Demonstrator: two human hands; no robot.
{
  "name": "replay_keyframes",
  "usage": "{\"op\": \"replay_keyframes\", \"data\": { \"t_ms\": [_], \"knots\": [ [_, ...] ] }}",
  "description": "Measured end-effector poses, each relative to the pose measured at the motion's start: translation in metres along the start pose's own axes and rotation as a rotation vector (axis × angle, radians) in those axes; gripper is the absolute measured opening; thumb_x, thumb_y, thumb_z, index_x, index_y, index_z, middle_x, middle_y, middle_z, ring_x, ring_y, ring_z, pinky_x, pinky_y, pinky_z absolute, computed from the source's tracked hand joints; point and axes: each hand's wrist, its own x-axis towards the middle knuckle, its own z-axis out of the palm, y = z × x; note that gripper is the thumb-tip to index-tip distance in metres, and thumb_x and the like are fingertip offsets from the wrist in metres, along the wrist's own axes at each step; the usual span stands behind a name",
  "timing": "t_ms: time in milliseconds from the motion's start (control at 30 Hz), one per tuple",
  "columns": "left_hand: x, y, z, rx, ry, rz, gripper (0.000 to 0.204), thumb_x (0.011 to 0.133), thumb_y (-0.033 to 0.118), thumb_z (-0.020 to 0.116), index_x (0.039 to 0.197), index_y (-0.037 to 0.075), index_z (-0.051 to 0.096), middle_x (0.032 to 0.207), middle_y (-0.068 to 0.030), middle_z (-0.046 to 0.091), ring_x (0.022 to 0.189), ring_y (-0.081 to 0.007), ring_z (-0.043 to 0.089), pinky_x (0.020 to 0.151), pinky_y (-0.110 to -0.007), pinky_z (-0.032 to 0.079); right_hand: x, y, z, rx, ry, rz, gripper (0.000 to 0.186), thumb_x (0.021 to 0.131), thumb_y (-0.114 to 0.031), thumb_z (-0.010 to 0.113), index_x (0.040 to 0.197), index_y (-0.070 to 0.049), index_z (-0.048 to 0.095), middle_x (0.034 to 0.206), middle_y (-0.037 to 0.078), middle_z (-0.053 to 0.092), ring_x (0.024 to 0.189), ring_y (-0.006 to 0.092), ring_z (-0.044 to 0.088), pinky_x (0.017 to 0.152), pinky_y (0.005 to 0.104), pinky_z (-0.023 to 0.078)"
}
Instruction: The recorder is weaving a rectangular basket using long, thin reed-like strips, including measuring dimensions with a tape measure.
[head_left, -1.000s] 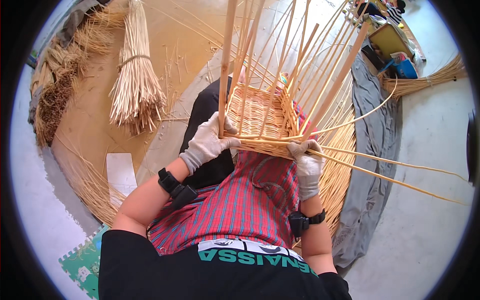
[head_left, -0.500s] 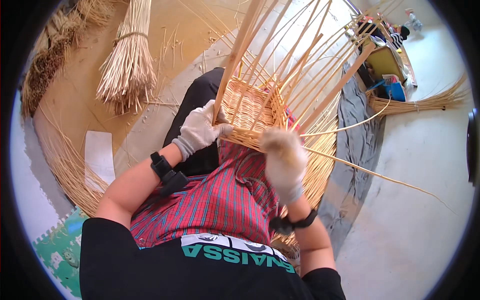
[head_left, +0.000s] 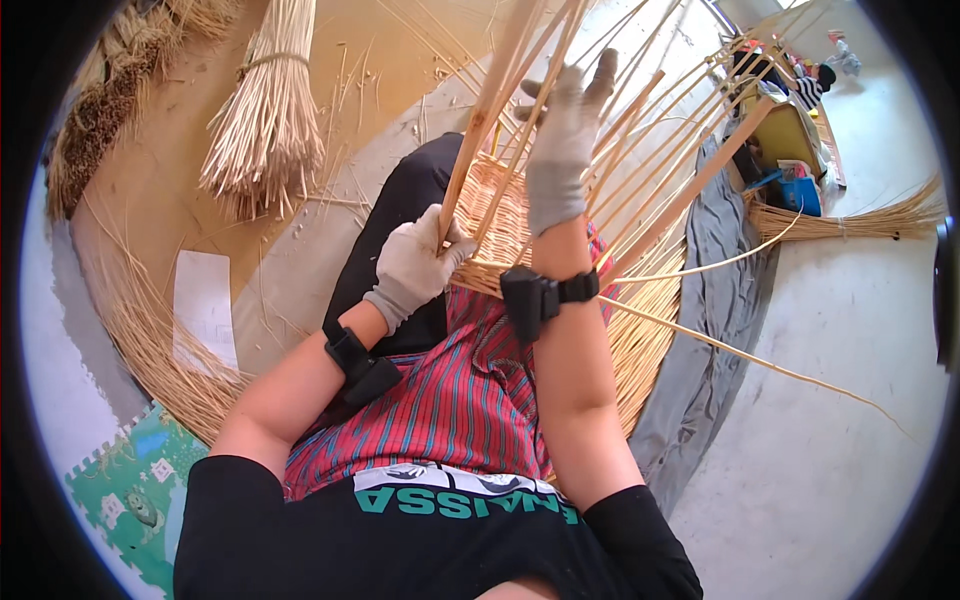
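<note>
A partly woven wicker basket [head_left: 497, 215] rests on my lap, its long upright stakes [head_left: 640, 135] fanning out toward the far side. My left hand [head_left: 415, 265], in a whitish work glove, is closed on the basket's near-left corner, at the foot of a thick wooden stake [head_left: 468, 165]. Reaching over the basket, my gloved right hand [head_left: 565, 140] has its fingers spread among the upright stakes. It hides part of the weave and the basket's right side. Two loose weaving strands [head_left: 740, 350] trail out to the right from the basket.
A tied bundle of pale canes [head_left: 270, 120] lies at the far left, with darker bundles [head_left: 95, 130] beyond. Long canes [head_left: 150, 330] curve along the left. At right are a grey cloth [head_left: 715, 270], another cane bundle [head_left: 850, 220] and a blue container [head_left: 800, 192].
My right hand has moved up and away from the basket's near edge to among the stakes, its fingers spreading. My left hand stays on the corner.
</note>
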Motion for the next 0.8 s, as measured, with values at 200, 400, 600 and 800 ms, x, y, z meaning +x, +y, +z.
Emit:
{"op": "replay_keyframes", "data": {
  "t_ms": [200,400,600,800],
  "knots": [
    [0.001,-0.005,0.001,-0.125,-0.056,-0.083,0.027,0.092,0.014,0.081,0.095,0.005,0.055,0.073,-0.0049,0.059,0.067,-0.0129,0.060,0.063,-0.032,0.051,-0.009,0.000,0.026,-0.004,0.337,0.066,0.031,0.110,-0.034,0.054,0.107,-0.005,0.066,0.075,-0.001,0.058,0.067,0.0114,0.054,0.058,0.0271,0.046],
    [0.002,-0.009,0.007,-0.319,-0.087,-0.131,0.028,0.092,0.017,0.081,0.094,0.004,0.056,0.071,-0.0011,0.056,0.066,-0.0083,0.053,0.064,-0.028,0.050,-0.031,-0.002,0.012,-0.386,0.346,-0.211,0.026,0.112,-0.026,0.052,0.108,-0.003,0.063,0.086,0.000,0.064,0.079,0.0167,0.056,0.077,0.0351,0.047],
    [0.000,-0.012,0.005,-0.391,-0.144,-0.195,0.025,0.095,0.008,0.077,0.092,0.005,0.052,0.088,0.0004,0.062,0.090,-0.0083,0.062,0.084,-0.028,0.055,-0.065,-0.051,-0.009,-0.279,0.196,-0.025,0.034,0.112,-0.038,0.047,0.114,-0.006,0.058,0.073,0.001,0.055,0.061,0.0106,0.055,0.054,0.0263,0.045],
    [0.006,-0.006,-0.004,-0.617,-0.222,-0.238,0.031,0.090,0.020,0.085,0.096,0.004,0.059,0.084,0.0037,0.063,0.080,-0.0052,0.054,0.077,-0.025,0.050,-0.138,-0.043,-0.096,-0.028,0.311,0.036,0.031,0.112,-0.040,0.047,0.132,-0.017,0.050,0.082,0.001,0.050,0.056,0.0107,0.045,0.054,0.0295,0.047]
  ]
}}
